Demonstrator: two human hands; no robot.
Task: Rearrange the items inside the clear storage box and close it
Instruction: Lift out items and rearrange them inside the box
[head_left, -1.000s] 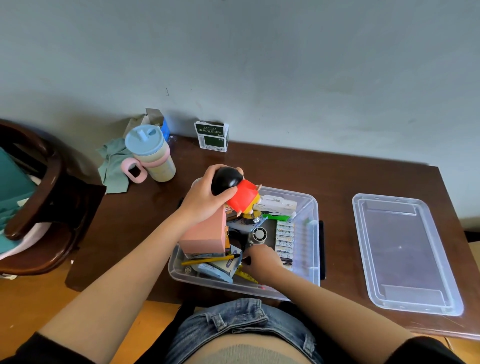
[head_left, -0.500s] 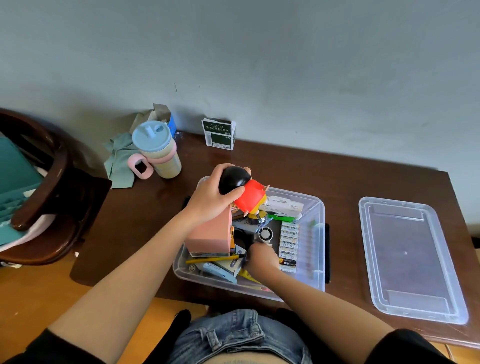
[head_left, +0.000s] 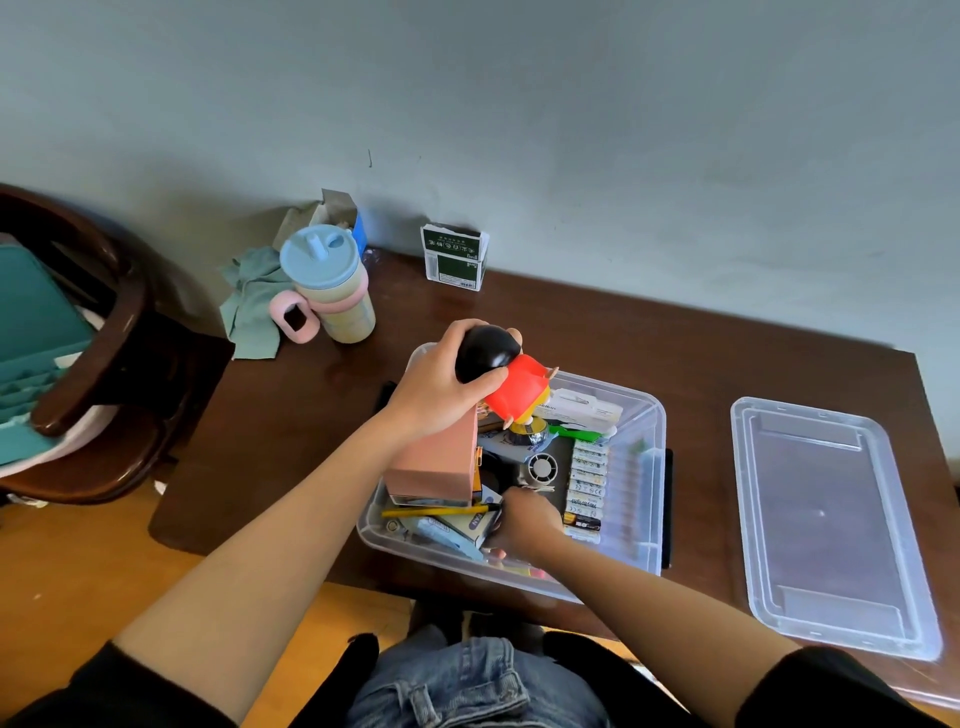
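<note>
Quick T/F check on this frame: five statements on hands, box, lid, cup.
1. The left hand grips a toy figure with a black head and red body. True.
2. The clear lid sits on the storage box. False: it lies on the table to the box's right, and the box is open.
3. The right hand is down inside the box. True.
4. The row of batteries lies on the table outside the box. False: it is inside the box.
5. The cup with the blue lid is tipped over. False: it stands upright.
</note>
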